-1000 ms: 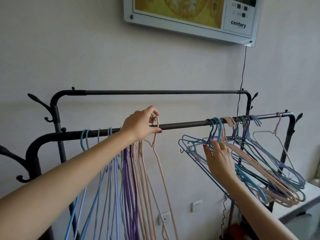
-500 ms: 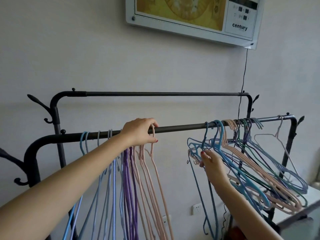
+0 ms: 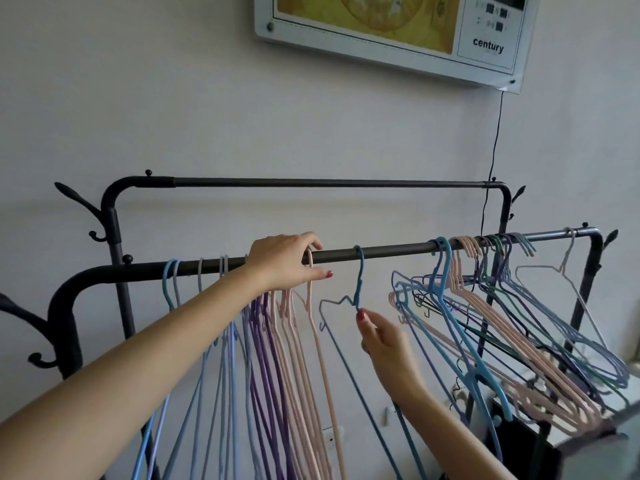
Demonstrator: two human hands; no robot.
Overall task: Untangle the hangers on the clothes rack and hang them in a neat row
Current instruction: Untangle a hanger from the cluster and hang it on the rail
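**Hands at work on the hanger rail**

Between the two hands, a dark blue hanger [image 3: 358,282] hangs alone on the front rail [image 3: 388,251], its neck pinched by the right hand [image 3: 382,344]. Left of it, the left hand [image 3: 282,261] curls over the rail, apparently holding the pink hanger [image 3: 309,289] at the end of the sorted row [image 3: 249,341]. Beyond the right fingers, the tangled hangers [image 3: 502,317] hang askew.

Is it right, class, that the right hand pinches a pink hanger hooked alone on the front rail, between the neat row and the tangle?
No. The head view shows the hanger the right hand pinches is blue, not pink. It does hang alone on the front rail.
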